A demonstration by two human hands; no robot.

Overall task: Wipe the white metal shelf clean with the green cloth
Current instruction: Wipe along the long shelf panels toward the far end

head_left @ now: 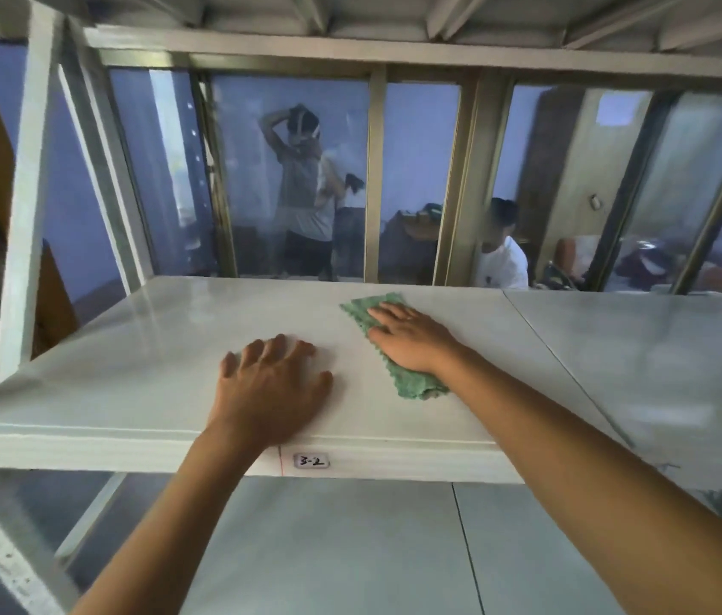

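Note:
The white metal shelf (137, 375) stretches across the middle of the view, glossy on top. A folded green cloth (361, 310) lies flat on it, right of centre, running from the back edge toward the front. My right hand (412, 337) presses palm-down on the cloth's middle, fingers straight and pointing left and away. My left hand (272, 390) rests flat on the bare shelf surface near the front edge, fingers spread, holding nothing, a short gap left of the cloth.
A small label (311, 460) reading 3-2 sticks on the shelf's front lip. A second shelf panel (661, 357) joins on the right, another shelf (341, 548) lies below, and one is overhead. A white upright post (26, 224) stands left. People are behind glass windows (292, 179).

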